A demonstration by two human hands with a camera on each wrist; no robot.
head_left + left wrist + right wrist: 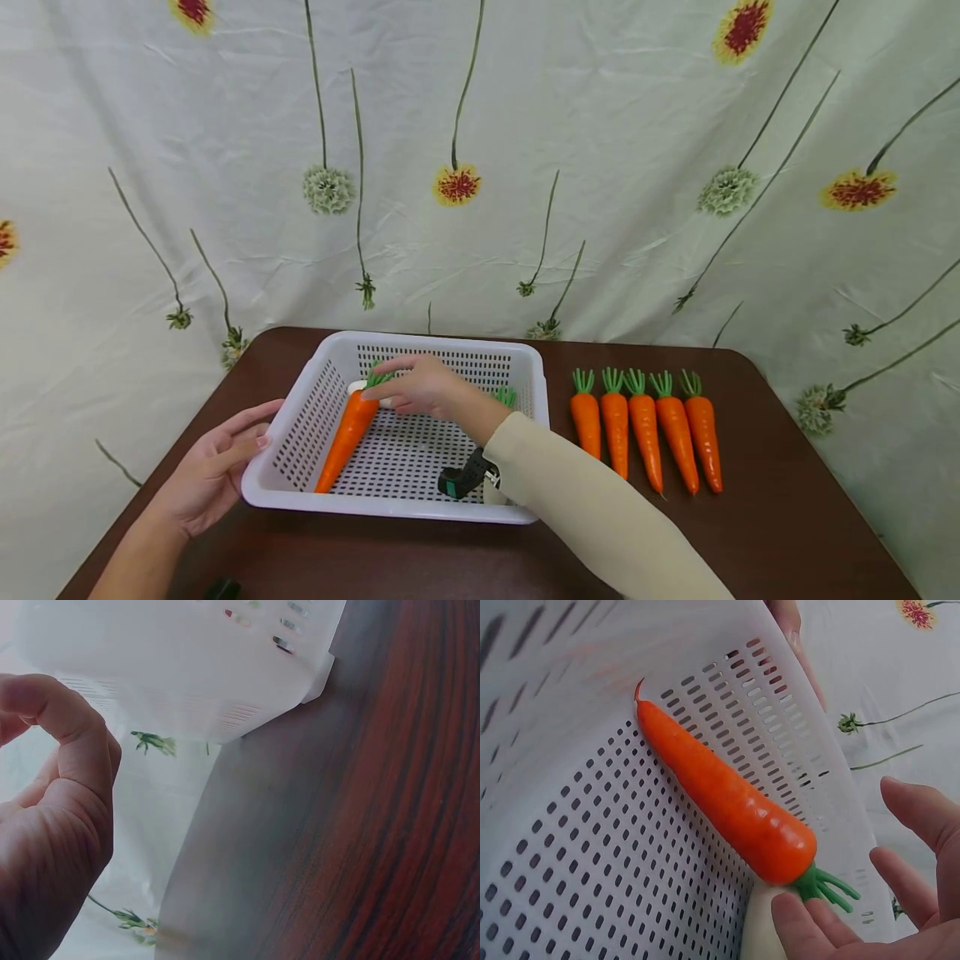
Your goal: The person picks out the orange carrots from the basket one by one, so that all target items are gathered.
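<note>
A white plastic basket [390,502] with slotted walls sits on the table, and my left hand [217,469] grips its left rim. In the left wrist view, the fingers of that hand curl beside the basket wall [180,667]. An orange carrot [348,437] with a green top lies inside along the left wall. My right hand [423,387] is over the carrot's leafy end; in the right wrist view its fingers are spread by the green top, not closed round it. A white thing [763,922] lies under the carrot's thick end, largely hidden.
Several carrots [643,433] lie in a row on the dark brown table [780,500], right of the basket. Green leaves [504,396] and a white piece [493,492] show in the basket's right part, partly behind my right arm. A floral cloth [637,167] hangs behind.
</note>
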